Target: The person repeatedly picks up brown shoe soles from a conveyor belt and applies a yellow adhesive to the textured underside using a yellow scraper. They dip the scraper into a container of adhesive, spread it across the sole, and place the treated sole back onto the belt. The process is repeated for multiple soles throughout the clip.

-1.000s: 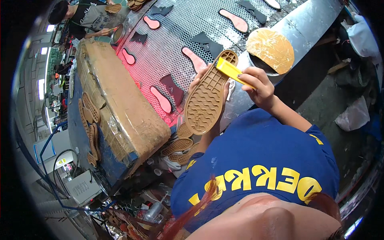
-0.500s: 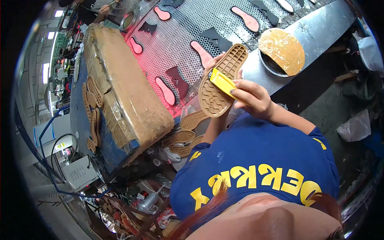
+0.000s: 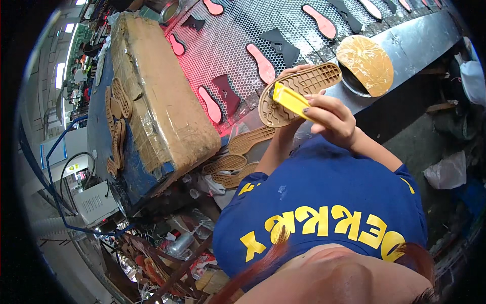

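Observation:
My left hand (image 3: 295, 70) grips a tan shoe sole (image 3: 314, 80) from beneath, with fingertips showing over its far edge. The sole is held in front of my chest, its grid end pointing right and the wavy-patterned end toward me. Between the fingers of my right hand (image 3: 335, 121) is a yellow brush (image 3: 294, 101). Its dark tip touches the sole near the wavy part. To the left of my left forearm lie several more tan soles (image 3: 251, 140), partly overlapping.
A perforated conveyor (image 3: 230, 38) carries pink insoles (image 3: 261, 63) and black pieces (image 3: 280, 46). On the metal ledge (image 3: 415, 43) a round tan board (image 3: 365, 66) partly covers a bowl (image 3: 354, 87). A taped cardboard box (image 3: 167, 96) stands left, beside other soles (image 3: 117, 144).
The sole has turned clockwise, its grid end swinging to the right and lower. My right hand and the brush have shifted slightly right, the brush tip still on the sole.

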Available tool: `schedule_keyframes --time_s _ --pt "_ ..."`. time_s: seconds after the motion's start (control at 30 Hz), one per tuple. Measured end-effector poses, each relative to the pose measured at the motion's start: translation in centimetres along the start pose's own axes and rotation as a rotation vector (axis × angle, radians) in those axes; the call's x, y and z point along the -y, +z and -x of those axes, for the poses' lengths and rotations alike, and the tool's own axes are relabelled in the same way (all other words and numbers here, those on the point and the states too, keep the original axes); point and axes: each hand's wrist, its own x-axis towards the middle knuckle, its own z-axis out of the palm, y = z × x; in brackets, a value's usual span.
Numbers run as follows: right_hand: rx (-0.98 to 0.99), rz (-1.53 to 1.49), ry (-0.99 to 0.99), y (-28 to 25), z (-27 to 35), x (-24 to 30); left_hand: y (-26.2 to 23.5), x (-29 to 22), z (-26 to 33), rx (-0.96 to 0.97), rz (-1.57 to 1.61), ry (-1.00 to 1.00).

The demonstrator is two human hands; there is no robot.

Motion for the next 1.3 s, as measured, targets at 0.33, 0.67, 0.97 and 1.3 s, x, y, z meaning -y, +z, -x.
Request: schedule_keyframes --time_s 0.33,0.67,0.97,1.3 --pt "0.079 -0.069 -0.025 0.3 0.5 0.1 -0.6 -0.4 0.4 0.063 0.268 -0.209" --pt "0.239 -0.145 -0.062 -2.0 0.2 -0.5 -1.2 -0.3 0.8 0.114 0.411 -0.317" --pt "-0.310 -0.156 0.500 -4.4 1.0 -1.8 -2.1 -0.7 0.1 0.294 -0.176 -0.309" --pt "-0.292 -0.567 0.536 -3.0 2.0 -1.5 -1.1 -4.1 -1.3 -0.083 0.664 -0.697"
